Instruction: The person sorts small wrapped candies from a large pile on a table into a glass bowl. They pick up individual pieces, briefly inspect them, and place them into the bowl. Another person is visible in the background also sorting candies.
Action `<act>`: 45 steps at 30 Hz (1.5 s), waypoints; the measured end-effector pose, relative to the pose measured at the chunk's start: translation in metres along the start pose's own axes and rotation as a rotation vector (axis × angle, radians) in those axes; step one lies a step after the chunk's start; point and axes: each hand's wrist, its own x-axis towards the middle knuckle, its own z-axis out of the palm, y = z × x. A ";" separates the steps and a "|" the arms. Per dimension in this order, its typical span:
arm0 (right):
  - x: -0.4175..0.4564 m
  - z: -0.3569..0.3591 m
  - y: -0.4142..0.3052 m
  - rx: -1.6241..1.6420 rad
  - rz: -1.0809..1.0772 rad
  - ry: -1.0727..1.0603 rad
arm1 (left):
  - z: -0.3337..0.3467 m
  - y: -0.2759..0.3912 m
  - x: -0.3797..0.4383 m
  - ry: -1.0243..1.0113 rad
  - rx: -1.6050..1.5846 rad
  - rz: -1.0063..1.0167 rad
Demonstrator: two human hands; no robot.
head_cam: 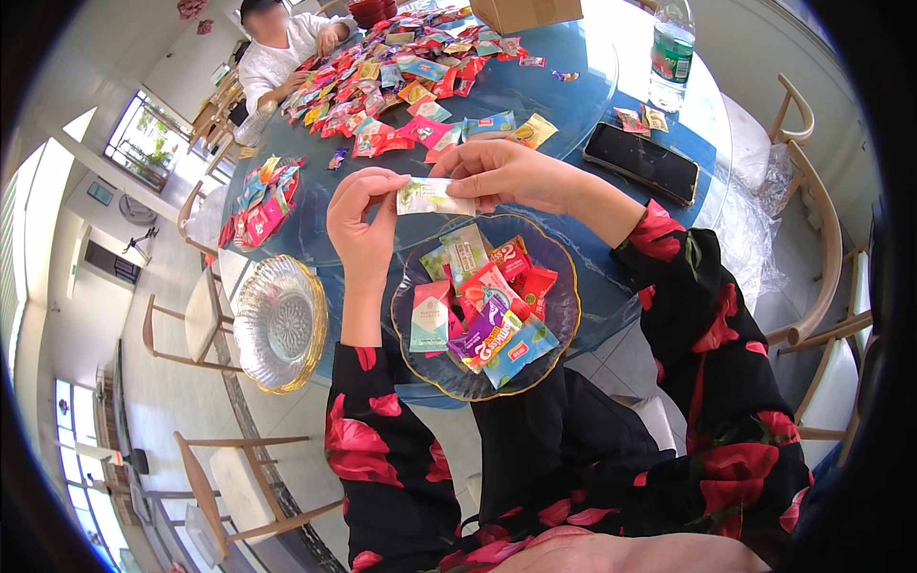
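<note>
A white and green wrapped sweet is stretched between my two hands, above the far rim of a gold-edged glass plate. My left hand pinches its left end and my right hand its right end. On the plate lie several wrapped sweets, among them a purple packet, a blue packet and a pink and mint packet. Beyond my hands a large heap of mixed wrapped sweets covers part of the round glass-topped table.
Stacked gold-rimmed glass plates stand at the left, near another plateful of sweets. A smartphone and a water bottle are at the right. A cardboard box stands at the back; another person sits across.
</note>
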 end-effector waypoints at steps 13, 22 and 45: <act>0.002 -0.001 0.003 -0.265 -0.195 0.057 | 0.002 -0.008 0.002 0.158 0.053 -0.168; -0.005 0.018 -0.002 -0.329 -0.158 -0.187 | -0.008 -0.018 -0.004 0.201 0.117 -0.354; -0.011 0.003 -0.011 -0.939 -0.242 -0.024 | -0.007 -0.025 -0.004 0.136 0.151 -0.425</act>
